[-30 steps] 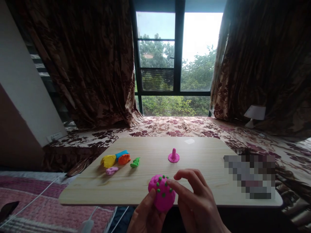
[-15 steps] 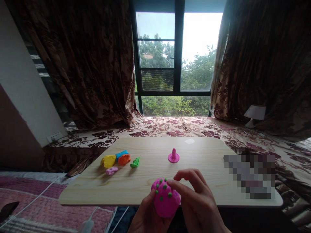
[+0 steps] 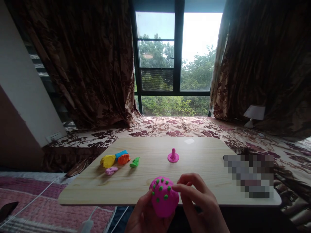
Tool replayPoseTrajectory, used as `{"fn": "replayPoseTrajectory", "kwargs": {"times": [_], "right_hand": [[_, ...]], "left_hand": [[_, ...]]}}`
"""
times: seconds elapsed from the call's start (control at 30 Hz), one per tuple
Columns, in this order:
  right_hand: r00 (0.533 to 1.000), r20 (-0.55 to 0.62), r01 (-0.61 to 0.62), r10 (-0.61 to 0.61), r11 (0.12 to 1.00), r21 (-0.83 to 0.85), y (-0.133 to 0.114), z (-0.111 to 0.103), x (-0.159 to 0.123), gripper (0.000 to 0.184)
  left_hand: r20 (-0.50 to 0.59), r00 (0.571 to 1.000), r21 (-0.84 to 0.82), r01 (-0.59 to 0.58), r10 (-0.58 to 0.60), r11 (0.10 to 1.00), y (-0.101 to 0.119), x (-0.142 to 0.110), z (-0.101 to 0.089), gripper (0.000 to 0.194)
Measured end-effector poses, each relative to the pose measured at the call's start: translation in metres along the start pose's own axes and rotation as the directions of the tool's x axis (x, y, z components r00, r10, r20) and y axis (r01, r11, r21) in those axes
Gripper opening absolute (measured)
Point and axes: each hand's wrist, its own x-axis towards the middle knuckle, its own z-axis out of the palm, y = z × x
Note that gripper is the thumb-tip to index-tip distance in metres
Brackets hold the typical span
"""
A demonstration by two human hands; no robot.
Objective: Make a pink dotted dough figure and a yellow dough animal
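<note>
A bright pink clay dome (image 3: 165,207) dotted with several small green clay balls (image 3: 161,188) is cradled in my left hand (image 3: 142,210), near the table's front edge. The thumb lies along its left side; the other fingers are mostly hidden beneath. My right hand (image 3: 200,200) is at the dome's right side, its index fingertip at the surface close to a green ball. Its fingers are apart, with nothing visible between them; the thumb is hard to make out. Farther back on the table stands a pink clay stem on a flat round base (image 3: 173,157).
On the table's left (image 3: 85,194) lie yellow (image 3: 108,160), blue (image 3: 121,154), orange (image 3: 123,159), light pink (image 3: 111,171) and green (image 3: 134,162) clay lumps. A pixelated object (image 3: 250,178) covers the right. A white scrap (image 3: 189,141) rests at the back.
The dome has shifted slightly left. My right index finger has drawn back from its upper right, and more green balls show there. The clay on the table has stayed put.
</note>
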Motion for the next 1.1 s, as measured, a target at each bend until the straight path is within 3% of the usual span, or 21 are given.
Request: {"fn": "replayPoseTrajectory", "kwargs": {"times": [0.2,0.37,0.53,0.63,0.7,0.77,0.87,0.97,1.1], "right_hand": [[0.997,0.049,0.054,-0.052,0.998,-0.039,0.001,0.003,-0.001,0.040],[0.995,0.051,0.091,-0.088,0.995,-0.044,0.001,0.004,0.000,0.042],[0.995,0.086,0.052,-0.049,0.998,-0.029,0.003,0.003,0.000,0.043],[0.998,0.067,-0.019,0.018,1.000,0.012,0.011,0.002,-0.002,0.038],[0.982,-0.001,-0.190,0.191,0.975,0.117,0.018,0.002,-0.005,0.033],[0.902,0.013,-0.414,0.432,0.855,0.313,0.024,0.004,-0.008,0.033],[0.749,0.202,-0.598,0.631,0.514,0.615,0.029,0.010,-0.011,0.040],[0.712,0.255,-0.527,0.655,0.258,0.810,0.028,0.016,-0.010,0.044],[0.693,0.311,-0.477,0.650,0.091,0.874,0.026,0.014,-0.007,0.043]], "left_hand": [[0.077,0.997,-0.024,0.027,-0.025,0.999,-0.002,-0.006,0.008,0.031],[0.052,0.998,-0.087,0.028,-0.024,0.996,-0.001,-0.006,0.008,0.034],[0.056,0.998,-0.034,0.016,-0.015,0.999,0.001,-0.002,0.003,0.029],[0.095,0.995,0.008,-0.012,0.011,1.000,0.001,0.002,-0.001,0.030],[0.111,0.993,0.042,-0.056,0.051,0.998,0.001,0.005,-0.004,0.030],[0.128,0.990,0.072,-0.070,0.060,0.995,-0.001,0.008,-0.007,0.031],[0.143,0.989,0.119,-0.049,0.032,0.992,-0.005,0.011,-0.008,0.028],[0.105,0.994,0.177,-0.051,0.032,0.983,-0.007,0.011,-0.008,0.025],[0.084,0.995,0.175,-0.060,0.046,0.983,-0.007,0.010,-0.005,0.022]]}}
